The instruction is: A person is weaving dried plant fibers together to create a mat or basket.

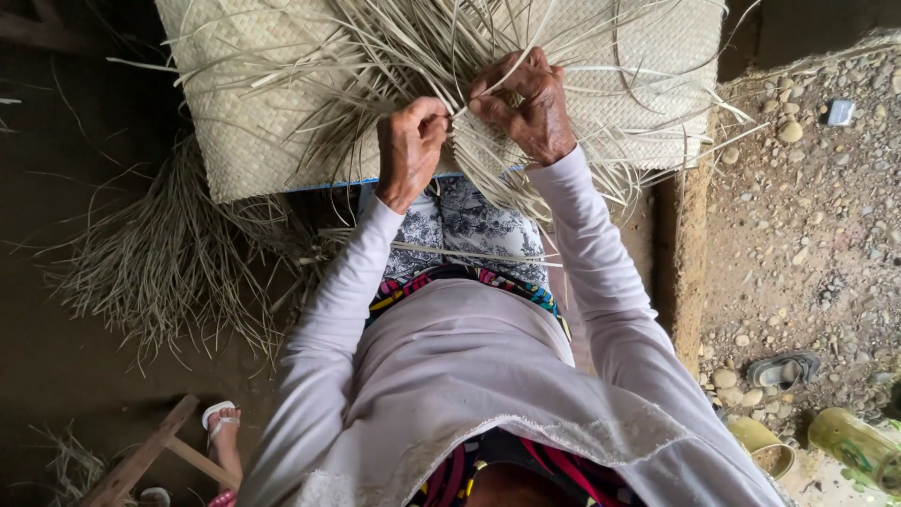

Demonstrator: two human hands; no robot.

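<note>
Left hand (pixel 410 150): fingers closed, pinching loose straw strips (pixel 413 56) at the mat edge. Right hand (pixel 526 103): fingers curled shut around adjacent strips. Woven straw mat (pixel 244 113): lies across the person's lap, unwoven strips fanning over it. On the gravel (pixel 807 216) at right: a yellow bowl (pixel 765 449) holding brownish material, beside a green bottle (pixel 859 446).

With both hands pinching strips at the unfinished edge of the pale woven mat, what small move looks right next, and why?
Probably pull the thin pale strip taut and tuck it across the neighbouring loose strands. The left hand and right hand each pinch it in a closed grip at the edge of the pale woven straw mat, where many strands still lie unwoven.
</note>
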